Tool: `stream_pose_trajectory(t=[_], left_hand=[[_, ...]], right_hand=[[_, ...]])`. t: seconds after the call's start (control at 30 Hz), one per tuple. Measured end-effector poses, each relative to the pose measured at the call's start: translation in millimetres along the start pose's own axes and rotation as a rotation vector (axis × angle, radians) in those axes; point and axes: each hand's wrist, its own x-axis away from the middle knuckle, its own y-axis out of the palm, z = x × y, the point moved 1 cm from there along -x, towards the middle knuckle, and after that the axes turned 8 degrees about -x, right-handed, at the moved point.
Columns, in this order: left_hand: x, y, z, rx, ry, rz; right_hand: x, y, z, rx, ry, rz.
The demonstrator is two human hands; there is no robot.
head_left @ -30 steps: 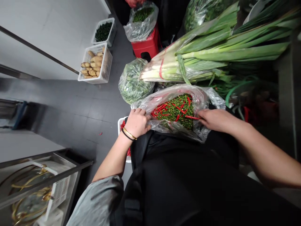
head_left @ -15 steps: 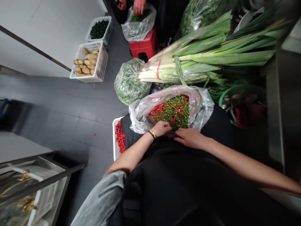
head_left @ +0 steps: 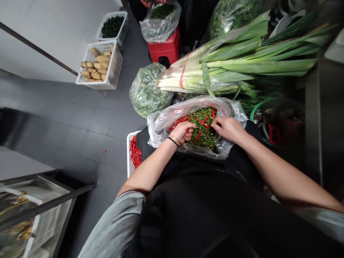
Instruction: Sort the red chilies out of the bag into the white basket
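On my lap rests a clear plastic bag (head_left: 161, 125), its mouth wide apart around red chili peppers and many green stems (head_left: 202, 138). My left hand (head_left: 183, 132) is closed in a loose fist over the left of the pile, and a bit of red shows at its fingers, seemingly a chili. At the pile's right side, the thumb and fingertips of my right hand (head_left: 227, 127) are pinched together at the end of a red chili pepper (head_left: 204, 124). Loose red chilies (head_left: 135, 153) fill a white basket (head_left: 129, 161) beside my left thigh.
Beyond the bag lie bagged leafy greens (head_left: 151, 89) and a big bundle of leeks (head_left: 228, 68). A red stool (head_left: 166, 48) carries another bag, with a co-worker's hands above it. On the floor, left, stand a basket of potato-like tubers (head_left: 116, 68) and one of dark greens (head_left: 113, 27).
Both hands have gone up from the bag's near edge onto the pile, the right one also further right. The near rim of the bag now shows. The co-worker's hand has risen from the other bag.
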Motion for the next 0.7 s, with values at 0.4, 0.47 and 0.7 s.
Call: stream_pose_trajectory(t=[0.4,0.47,0.7], left_hand=[[-9.2,-1.9,-18.9,0.036,0.127,0.187],[-6.6,2.2,-19.6,0.019,0.132,0.152],[-2.7,11.6,-15.0,0.02,0.201,-0.062]], right_hand=[[-19.7,18.4,-9.4,0.082,0.024,-0.117],[-16.5,11.0,-12.3,0.033,0.017,-0.066],[22.2,-4.8,-38.5,-0.095,-0.404,-0.095]])
